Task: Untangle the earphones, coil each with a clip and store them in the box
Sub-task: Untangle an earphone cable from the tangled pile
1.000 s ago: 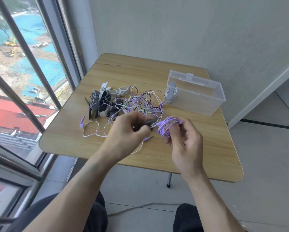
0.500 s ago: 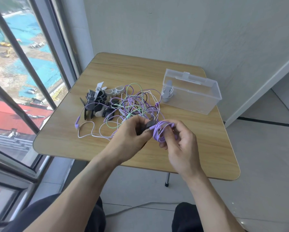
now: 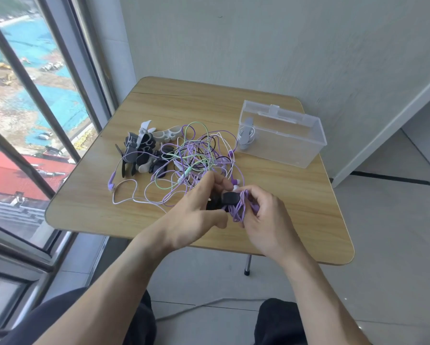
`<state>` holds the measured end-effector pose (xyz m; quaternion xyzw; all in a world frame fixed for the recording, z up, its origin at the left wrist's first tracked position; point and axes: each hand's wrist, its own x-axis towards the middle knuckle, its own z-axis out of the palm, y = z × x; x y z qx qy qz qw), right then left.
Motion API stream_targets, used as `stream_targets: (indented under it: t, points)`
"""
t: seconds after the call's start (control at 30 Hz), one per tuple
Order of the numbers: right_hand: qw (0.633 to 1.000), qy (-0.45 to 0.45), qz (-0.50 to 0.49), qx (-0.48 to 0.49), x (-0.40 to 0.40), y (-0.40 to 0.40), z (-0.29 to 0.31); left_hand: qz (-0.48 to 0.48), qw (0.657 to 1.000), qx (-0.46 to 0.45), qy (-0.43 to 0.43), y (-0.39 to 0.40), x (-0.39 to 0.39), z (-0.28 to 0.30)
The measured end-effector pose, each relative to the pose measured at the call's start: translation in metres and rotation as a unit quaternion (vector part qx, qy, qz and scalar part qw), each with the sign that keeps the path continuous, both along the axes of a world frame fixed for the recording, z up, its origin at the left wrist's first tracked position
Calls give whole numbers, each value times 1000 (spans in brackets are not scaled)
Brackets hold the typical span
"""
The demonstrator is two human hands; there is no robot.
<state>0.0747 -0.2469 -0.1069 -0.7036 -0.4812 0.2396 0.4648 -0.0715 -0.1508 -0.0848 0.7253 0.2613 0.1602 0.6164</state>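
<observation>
Earphones (image 3: 199, 158) lie tangled mid-desk, spare clips (image 3: 140, 151) piled to their left on the wooden desk (image 3: 296, 207). Nearer me, my left hand (image 3: 196, 212) pinches a black clip (image 3: 230, 198) against the purple coil (image 3: 238, 210) that my right hand (image 3: 266, 217) grips. The cords look light, limp and snag-prone, best held by the bundle; the clear box (image 3: 283, 138) stands far right.

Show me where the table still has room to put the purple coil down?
Bare wood lies along the far edge of the round-cornered wooden table, behind the clear plastic box, and at the near right corner beside the right hand. It is crowded mid-table: the tangled purple, green and white earphone wires and the black and grey clip pile.
</observation>
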Motion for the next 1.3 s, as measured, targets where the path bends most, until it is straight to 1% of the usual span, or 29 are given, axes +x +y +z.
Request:
stream_targets:
  t: [0.17, 0.23, 0.3, 0.37, 0.43, 0.53, 0.6, 0.67, 0.77, 0.87, 0.93, 1.03, 1.17, 1.23, 1.3]
  points:
    - [998, -13, 24, -59, 1, -3, 2, 43, 994, 104, 11, -7, 6, -4]
    - [997, -25, 21, -70, 1, -3, 3, 37, 992, 117, 14, -5, 7, -6]
    - [997, -10, 20, -77, 2, -2, 2, 36, 992, 124, 14, -5, 7, -5]
    - [997, 38, 28, -68, 4, -1, 2, 47, 993, 112, 5, -4, 9, -4]
    - [994, 91, 26, -48, 6, 0, 3, 59, 995, 77, -12, -3, 9, -3]
    - [988, 154, 4, 24, 1, 1, 6, 97, 993, 32, -59, -1, 12, -2]
    - [980, 184, -22, 70, -8, 3, 6, 132, 987, 7, -93, -2, 15, -1]
    - [967, 227, -72, 95, -15, 5, 4, 145, 984, 5, -99, -6, 19, 0]
    - [938, 309, -131, 90, -15, 10, 3, 151, 983, 6, -103, -15, 25, -4]
    - [916, 375, -132, 59, -14, 13, 7, 200, 971, 15, -129, -23, 30, -7]
    - [903, 407, -127, 45, -15, 14, 8, 234, 963, 57, -124, -26, 33, -8]
    - [902, 412, -123, 37, -12, 14, 9, 218, 966, 103, -94, -28, 33, -7]
    - [927, 364, -90, -7, -8, 9, 11, 151, 972, 173, -52, -19, 28, -5]
    - [929, 363, -74, -17, -9, 7, 11, 144, 973, 174, -49, -17, 29, -7]
    - [920, 385, -75, -7, -10, 8, 9, 161, 972, 159, -59, -19, 33, -11]
